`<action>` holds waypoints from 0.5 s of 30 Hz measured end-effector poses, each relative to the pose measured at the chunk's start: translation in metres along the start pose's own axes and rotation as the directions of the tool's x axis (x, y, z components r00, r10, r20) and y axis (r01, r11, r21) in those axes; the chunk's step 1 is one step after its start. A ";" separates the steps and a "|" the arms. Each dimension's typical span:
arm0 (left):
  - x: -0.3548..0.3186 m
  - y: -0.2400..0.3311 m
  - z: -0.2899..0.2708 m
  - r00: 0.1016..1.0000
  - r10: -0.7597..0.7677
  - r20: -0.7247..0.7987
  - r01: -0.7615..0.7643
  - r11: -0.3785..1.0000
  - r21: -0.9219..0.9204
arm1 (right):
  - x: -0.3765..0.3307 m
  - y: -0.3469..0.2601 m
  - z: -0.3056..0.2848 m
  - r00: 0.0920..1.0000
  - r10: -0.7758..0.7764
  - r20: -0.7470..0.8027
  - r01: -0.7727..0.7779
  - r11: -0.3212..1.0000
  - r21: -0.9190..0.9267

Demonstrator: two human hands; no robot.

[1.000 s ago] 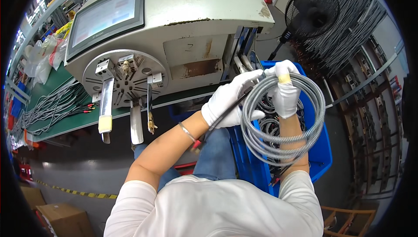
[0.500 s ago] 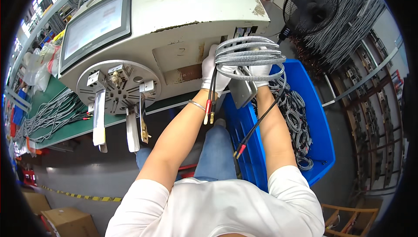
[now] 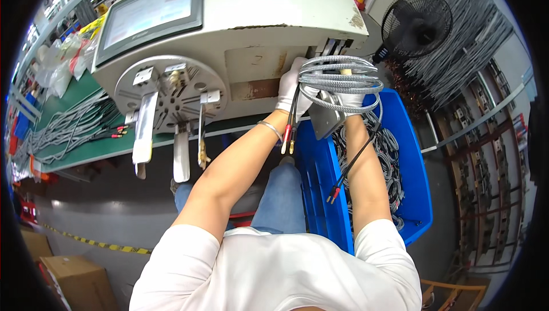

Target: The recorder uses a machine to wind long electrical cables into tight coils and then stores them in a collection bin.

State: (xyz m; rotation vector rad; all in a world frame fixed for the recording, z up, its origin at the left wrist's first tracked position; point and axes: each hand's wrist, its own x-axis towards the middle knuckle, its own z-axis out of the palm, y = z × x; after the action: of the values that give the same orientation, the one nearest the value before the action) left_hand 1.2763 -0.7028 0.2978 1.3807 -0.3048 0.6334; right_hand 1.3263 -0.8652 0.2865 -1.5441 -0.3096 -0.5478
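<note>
A thick coil of grey braided cable (image 3: pixel 338 75) is held at the right end of the machine, above a flat metal plate (image 3: pixel 327 121). My left hand (image 3: pixel 293 89), in a white glove, is closed at the coil's left side. My right hand (image 3: pixel 353 103), gloved too, grips the coil from its right, its fingers largely hidden behind the loops. Two black leads with red and gold plugs (image 3: pixel 287 139) hang beside my left wrist. The other lead end, with red-banded plugs (image 3: pixel 333 194), dangles along my right forearm.
A blue bin (image 3: pixel 420 179) with many coiled cables stands under my right arm. To the left are the machine's slotted disc with metal arms (image 3: pixel 171 96), a screen (image 3: pixel 150 14) and loose cables (image 3: pixel 74 134) on a green bench. A black fan (image 3: pixel 416 25) stands at far right.
The whole view has shifted, so the machine, hands and coil appear farther right. Both hands keep hold of the coil, with little visible change in their grip.
</note>
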 end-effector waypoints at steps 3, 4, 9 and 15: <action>-0.003 -0.003 -0.027 0.993 -0.119 -0.014 0.110 0.952 -0.287 | -0.017 -0.087 0.016 0.987 -0.075 0.145 0.072 0.997 0.031; -0.011 0.012 -0.030 0.999 0.046 -0.020 -0.049 0.989 -0.142 | -0.020 -0.106 0.005 0.925 -0.356 0.131 0.379 0.876 -0.297; -0.030 0.048 -0.055 0.951 0.310 0.003 -0.306 0.937 0.172 | -0.033 -0.137 0.008 0.775 -0.549 0.315 0.631 0.636 -0.444; -0.021 0.102 -0.060 0.851 0.468 0.238 -0.525 0.776 0.350 | -0.049 -0.145 -0.011 0.952 -0.284 -0.113 0.265 0.951 -0.163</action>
State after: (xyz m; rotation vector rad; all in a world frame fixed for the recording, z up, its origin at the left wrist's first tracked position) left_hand 1.1908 -0.6434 0.3578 1.7635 -0.7004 1.0909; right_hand 1.2088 -0.8609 0.3847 -1.6054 -0.3907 -0.9083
